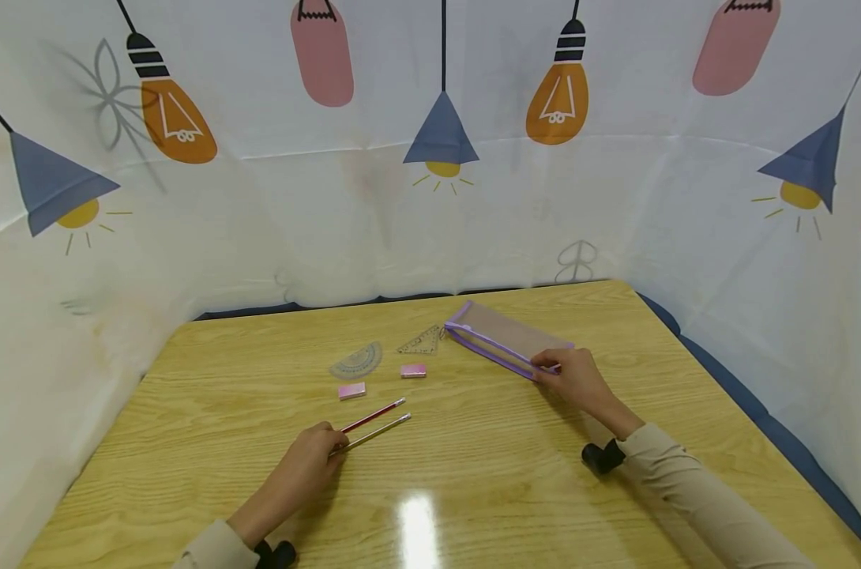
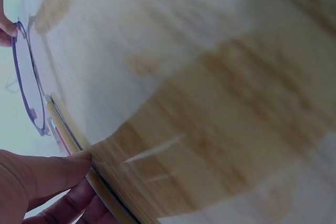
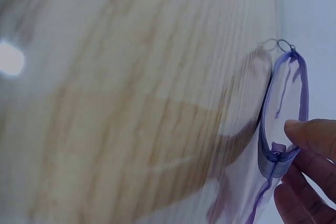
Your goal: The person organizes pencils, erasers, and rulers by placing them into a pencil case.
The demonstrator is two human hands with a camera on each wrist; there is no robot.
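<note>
Two pencils, a red pencil (image 1: 372,416) and a gold-coloured pencil (image 1: 378,434), are pinched in my left hand (image 1: 308,461), their ferrule ends pointing away to the right. In the left wrist view the thumb presses on the yellowish pencil (image 2: 65,129). My right hand (image 1: 575,377) grips the near right corner of a clear pencil pouch (image 1: 512,328) with purple edging. The right wrist view shows the pouch's zipped mouth (image 3: 283,103) spread apart, thumb at its rim. Two pink-and-white erasers (image 1: 352,390) (image 1: 413,371) lie between the hands.
Behind the erasers lie a clear protractor (image 1: 356,361) and a clear set square (image 1: 420,341), the latter close to the pouch's ring. The wooden table (image 1: 210,411) reaches back to a white patterned curtain (image 1: 374,221).
</note>
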